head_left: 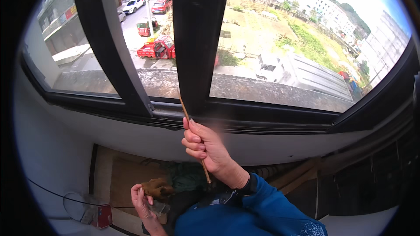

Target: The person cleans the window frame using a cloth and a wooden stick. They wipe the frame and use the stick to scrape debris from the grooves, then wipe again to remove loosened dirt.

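My right hand is raised in front of the window, its fingers wrapped round a thin brown stick. The stick tilts, with its thin upper end against the dark window frame in view and its lower end near my wrist. Lower and to the left, my left hand has its fingers curled at the edge of a crumpled brown cloth, which it seems to pinch. Part of that grip is hidden from view.
Below the window runs a sill track above a white wall. A dark green bundle lies behind the cloth. At lower left are a red box, a clear plastic bag and a black cable. Wooden boards lean at right.
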Demonstrator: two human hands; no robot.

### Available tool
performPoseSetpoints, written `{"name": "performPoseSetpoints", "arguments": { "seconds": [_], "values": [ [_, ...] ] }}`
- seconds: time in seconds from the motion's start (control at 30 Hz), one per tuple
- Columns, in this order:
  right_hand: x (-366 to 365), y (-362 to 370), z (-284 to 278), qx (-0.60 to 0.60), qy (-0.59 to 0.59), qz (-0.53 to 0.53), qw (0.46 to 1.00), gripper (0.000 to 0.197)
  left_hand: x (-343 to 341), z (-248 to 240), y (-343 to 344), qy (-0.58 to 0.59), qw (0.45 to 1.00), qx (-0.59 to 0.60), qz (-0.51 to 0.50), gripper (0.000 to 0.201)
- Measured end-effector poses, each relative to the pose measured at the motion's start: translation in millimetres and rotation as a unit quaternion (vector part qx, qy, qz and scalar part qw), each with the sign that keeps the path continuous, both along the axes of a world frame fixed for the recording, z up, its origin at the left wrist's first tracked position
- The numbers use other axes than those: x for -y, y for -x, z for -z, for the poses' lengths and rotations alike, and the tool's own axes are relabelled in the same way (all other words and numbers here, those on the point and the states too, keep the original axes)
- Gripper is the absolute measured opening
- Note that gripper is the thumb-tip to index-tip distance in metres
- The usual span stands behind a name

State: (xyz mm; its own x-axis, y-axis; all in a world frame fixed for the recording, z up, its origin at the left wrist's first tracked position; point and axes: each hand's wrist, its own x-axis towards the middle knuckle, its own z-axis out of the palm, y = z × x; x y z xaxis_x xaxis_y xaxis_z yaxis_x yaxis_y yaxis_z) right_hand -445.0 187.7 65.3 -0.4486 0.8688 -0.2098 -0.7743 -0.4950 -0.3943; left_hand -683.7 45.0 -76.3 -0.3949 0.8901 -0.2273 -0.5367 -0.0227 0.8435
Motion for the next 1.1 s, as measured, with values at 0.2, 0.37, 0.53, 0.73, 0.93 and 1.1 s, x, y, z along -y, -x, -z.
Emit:
{"name": "performPoseSetpoints", "arguments": {
  "seconds": [0.2, 0.37, 0.53, 0.73, 0.93, 1.1],
  "values": [
    [17.5, -44.4, 3.3, 0.002, -0.02, 0.023, 1.0, 0.02, -11.0, 8.4, -3.1, 0.018, 0.999, -0.015, 0.045, 0.015],
    [35.7, -83.5, 4.2, 0.0, -0.019, 0.078, 0.997, 0.02, -29.6, -1.7, -24.9, 0.029, 0.996, -0.009, 0.087, 0.018],
    [57.6, -126.5, 3.0, -0.013, -0.011, 0.144, 0.989, 0.019, -39.8, -45.2, -59.1, 0.077, 0.987, -0.033, 0.137, 0.024],
    [81.6, -185.9, -0.8, 0.008, -0.01, 0.244, 0.97, 0.021, -52.3, -38.9, -73.0, 0.069, 0.981, -0.025, 0.178, 0.018],
    [102.1, -258.2, -1.8, 0.028, -0.003, 0.335, 0.942, 0.024, -81.4, 17.9, -66.7, 0.029, 0.967, -0.01, 0.254, 0.014],
    [106.9, -316.5, -4.0, 0.034, -0.009, 0.407, 0.913, 0.021, -83.0, 14.1, -82.1, 0.041, 0.956, -0.01, 0.29, 0.014]
  ]
}}
